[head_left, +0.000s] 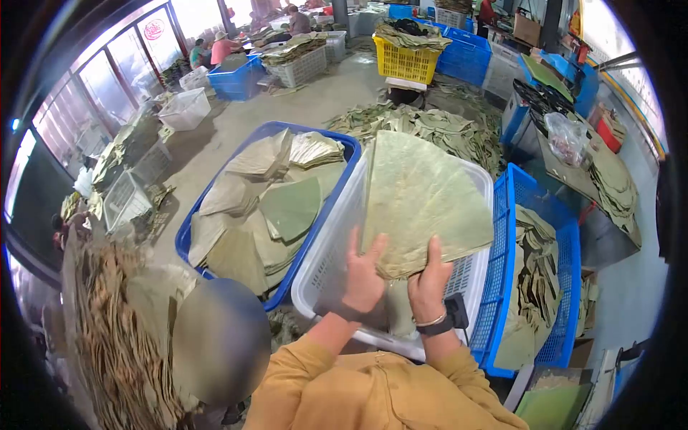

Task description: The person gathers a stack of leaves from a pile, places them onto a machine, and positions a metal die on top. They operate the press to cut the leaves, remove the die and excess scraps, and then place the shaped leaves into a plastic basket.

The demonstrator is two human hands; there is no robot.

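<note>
A fan-shaped stack of dried leaves (426, 197), pale green, is held up over a white plastic basket (322, 254). My right hand (430, 283) is closed around the stack's narrow lower end, its thumb on the front face. At the stack's lower left edge, my left hand (364, 279) has its fingers apart and upright, the thumb side against the leaves. More leaf material shows in the basket below my hands. To the left, a blue crate (283, 127) holds several similar fan-shaped stacks.
A blue basket (512, 279) with leaf pieces stands close on the right. Loose leaves (444, 132) lie heaped beyond the white basket. At lower left are a person's blurred head (222, 340) and a tall leaf pile (115, 337). A yellow crate (405, 61) stands farther back; people sit at far left.
</note>
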